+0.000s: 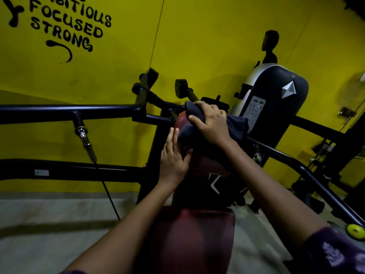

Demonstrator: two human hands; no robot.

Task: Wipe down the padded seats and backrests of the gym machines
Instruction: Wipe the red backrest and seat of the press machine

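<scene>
Maroon backrest (205, 165); right hand (212, 123) fingers grip one cloth (235, 125); left hand (173, 155) flat.

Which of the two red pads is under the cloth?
The upper backrest pad, where the right hand presses the dark cloth and the left hand touches its side. The seat pad below lies bare.

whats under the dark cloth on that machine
The dark cloth lies over the top of the red backrest pad, pressed by the right hand. The left hand rests against the pad's side. The pad surface beneath the cloth is hidden.
</scene>
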